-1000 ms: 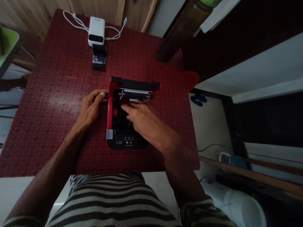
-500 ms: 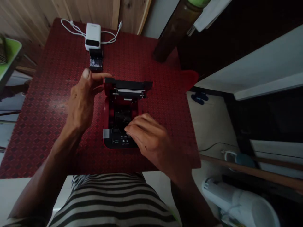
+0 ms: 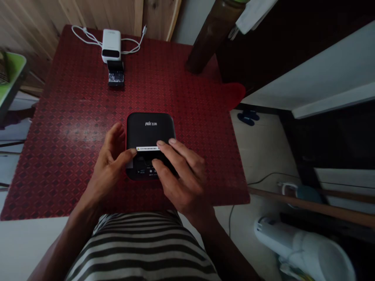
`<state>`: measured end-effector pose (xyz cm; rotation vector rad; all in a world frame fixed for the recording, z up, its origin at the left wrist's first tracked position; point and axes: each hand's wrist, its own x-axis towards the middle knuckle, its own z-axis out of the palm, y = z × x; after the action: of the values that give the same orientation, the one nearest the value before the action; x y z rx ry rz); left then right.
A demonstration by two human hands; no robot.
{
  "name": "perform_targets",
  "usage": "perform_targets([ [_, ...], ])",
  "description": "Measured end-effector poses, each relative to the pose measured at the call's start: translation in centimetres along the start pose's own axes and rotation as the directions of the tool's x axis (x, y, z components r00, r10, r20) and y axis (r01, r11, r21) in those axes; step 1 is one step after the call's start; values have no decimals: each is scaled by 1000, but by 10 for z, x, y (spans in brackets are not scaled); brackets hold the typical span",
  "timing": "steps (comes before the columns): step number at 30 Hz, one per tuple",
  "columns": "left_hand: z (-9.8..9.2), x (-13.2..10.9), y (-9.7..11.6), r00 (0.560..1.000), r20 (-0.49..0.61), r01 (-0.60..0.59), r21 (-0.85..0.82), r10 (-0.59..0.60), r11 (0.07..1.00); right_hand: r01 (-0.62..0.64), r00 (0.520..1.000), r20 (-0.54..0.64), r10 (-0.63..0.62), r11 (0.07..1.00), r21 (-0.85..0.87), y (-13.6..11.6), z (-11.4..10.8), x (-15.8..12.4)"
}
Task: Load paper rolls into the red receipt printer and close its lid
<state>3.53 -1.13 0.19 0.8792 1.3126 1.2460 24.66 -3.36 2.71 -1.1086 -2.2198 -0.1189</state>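
Note:
A small black and red printer lies in the middle of the red patterned table with its black lid down flat. My left hand rests against the printer's left side, fingers spread, thumb on the front edge of the lid. My right hand lies over the printer's front right part, fingers stretched out flat across the lid's front and the button panel. Neither hand holds anything.
At the table's far side stand a white device with a white cable and a small black block in front of it. A dark post rises at the far right. A white appliance lies on the floor, right.
The printer's lid, standing open before, is now down. My left hand came off the lid's corner to the printer's side. My right hand shifted onto the front of the lid.

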Motion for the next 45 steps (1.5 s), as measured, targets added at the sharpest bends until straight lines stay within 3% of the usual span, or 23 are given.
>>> perform_targets([
  [4,0,-5,-2,992,69,108,-49,-105,993,-21,1000,24,19,995,97,1,4,4],
  [12,0,-7,2,991,46,131,-55,-128,990,-109,992,80,96,979,171,-5,-3,9],
  [17,-4,-5,-3,996,51,81,-27,-80,996,-121,991,80,107,972,202,-3,3,4],
  [21,-14,-10,-7,995,79,67,-11,-66,998,-145,988,-8,152,958,248,-6,6,-10],
  [26,-23,-22,-6,992,114,51,22,-53,998,-328,919,-130,373,903,276,-14,7,-42],
  [32,-23,-23,-5,993,102,59,35,-63,998,-431,894,-12,447,868,248,-9,19,-66],
  [45,-4,-26,5,985,-12,169,-117,-172,979,-433,895,45,445,838,333,7,21,-61],
])
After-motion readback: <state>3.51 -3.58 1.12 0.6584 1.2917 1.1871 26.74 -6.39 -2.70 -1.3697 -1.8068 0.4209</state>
